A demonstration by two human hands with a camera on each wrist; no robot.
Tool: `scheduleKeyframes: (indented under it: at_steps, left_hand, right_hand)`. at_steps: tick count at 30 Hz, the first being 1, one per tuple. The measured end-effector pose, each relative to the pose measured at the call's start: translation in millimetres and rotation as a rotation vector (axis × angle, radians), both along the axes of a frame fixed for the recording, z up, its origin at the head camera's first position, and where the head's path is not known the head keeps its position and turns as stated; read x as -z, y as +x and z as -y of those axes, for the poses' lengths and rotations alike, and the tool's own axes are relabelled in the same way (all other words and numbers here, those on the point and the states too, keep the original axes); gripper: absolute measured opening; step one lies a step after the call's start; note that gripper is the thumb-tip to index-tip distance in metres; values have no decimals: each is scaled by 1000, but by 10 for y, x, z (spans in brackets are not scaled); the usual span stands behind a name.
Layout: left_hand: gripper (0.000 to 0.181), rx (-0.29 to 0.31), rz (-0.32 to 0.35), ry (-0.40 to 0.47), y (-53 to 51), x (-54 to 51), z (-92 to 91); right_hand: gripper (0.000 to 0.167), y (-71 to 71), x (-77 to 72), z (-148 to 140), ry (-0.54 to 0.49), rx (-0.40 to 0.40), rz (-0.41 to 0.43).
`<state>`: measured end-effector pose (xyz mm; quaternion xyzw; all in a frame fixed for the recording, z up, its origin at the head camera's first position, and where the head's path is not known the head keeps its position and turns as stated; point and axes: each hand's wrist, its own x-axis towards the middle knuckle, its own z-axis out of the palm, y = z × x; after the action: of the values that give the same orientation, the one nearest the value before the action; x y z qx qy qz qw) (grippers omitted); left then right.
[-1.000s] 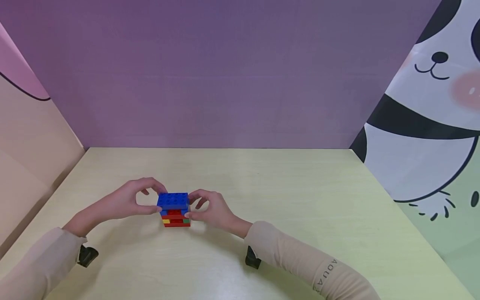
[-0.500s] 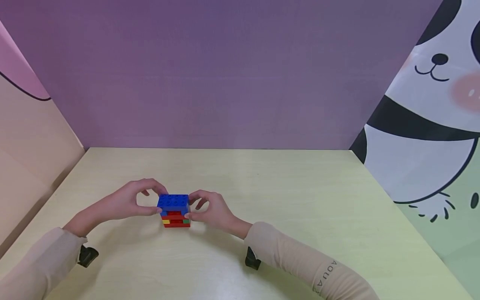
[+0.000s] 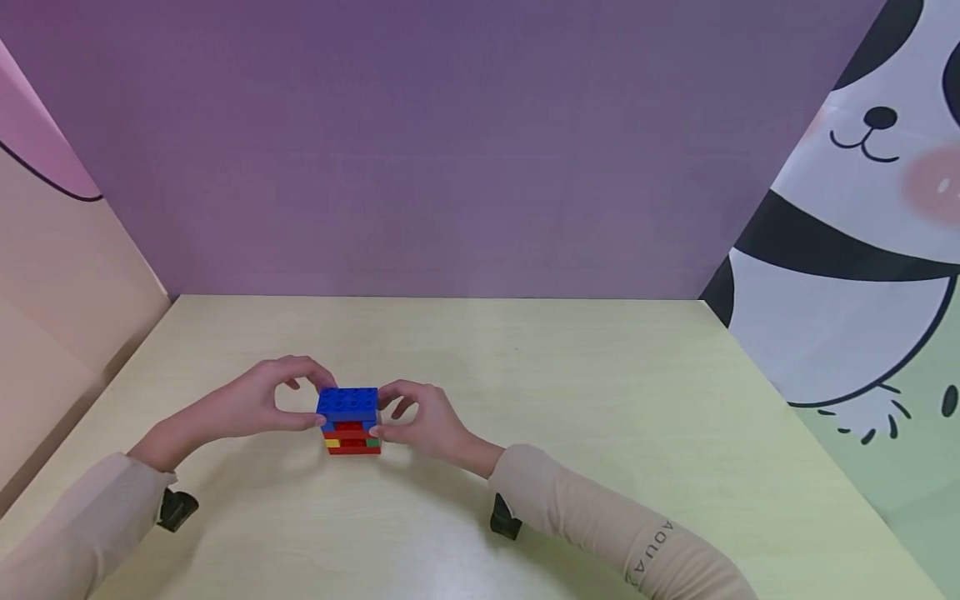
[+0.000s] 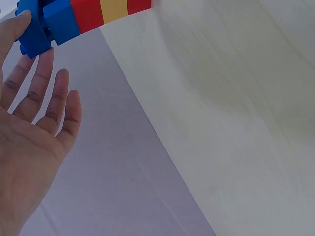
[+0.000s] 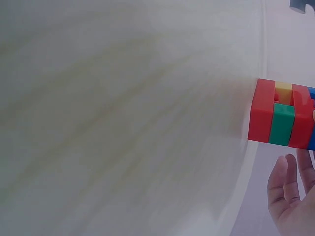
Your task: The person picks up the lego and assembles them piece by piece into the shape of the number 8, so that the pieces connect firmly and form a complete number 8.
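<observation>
A stack of building bricks stands on the table, with a wide blue brick (image 3: 347,404) on top. Beneath it come smaller blue bricks, a red brick, a yellow brick (image 3: 332,443) beside a green brick (image 5: 282,124), and a red brick (image 3: 354,451) at the bottom. My left hand (image 3: 251,402) pinches the top blue brick at its left end between thumb and fingers. In the left wrist view that brick sits slightly askew, a narrow gap showing under it. From the right, my right hand (image 3: 433,425) pinches the stack near its upper blue layer; its fingertips are partly hidden.
The pale wooden table (image 3: 600,400) reaches back to a purple wall (image 3: 450,150). A beige wall (image 3: 67,308) borders the left side, and a panda picture (image 3: 847,208) covers the right wall.
The left hand and the top blue brick have shifted very slightly to the right. My right hand and the lower bricks look unchanged.
</observation>
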<state>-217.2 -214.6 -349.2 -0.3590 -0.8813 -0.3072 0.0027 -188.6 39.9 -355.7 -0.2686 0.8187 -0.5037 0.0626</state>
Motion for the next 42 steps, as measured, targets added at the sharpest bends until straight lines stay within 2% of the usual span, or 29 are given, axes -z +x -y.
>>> scheduleKeyframes:
  at_steps: [16, 26, 35, 42]
  left_hand:
    - [37, -4, -8, -14, 0, -23, -6]
    - [37, -5, -6, 8, 9, -3, -1]
    - [35, -4, -19, 19, 6, 32, 14]
    - [34, 1, -32, 30, 7, 48, 21]
  right_hand:
    - [34, -8, 2, 2, 8, 0, 6]
    - [35, -234, 360, 10, 11, 15, -7]
    - [36, -239, 382, 0, 10, 15, -27]
    - [36, -226, 373, 10, 19, 29, 1]
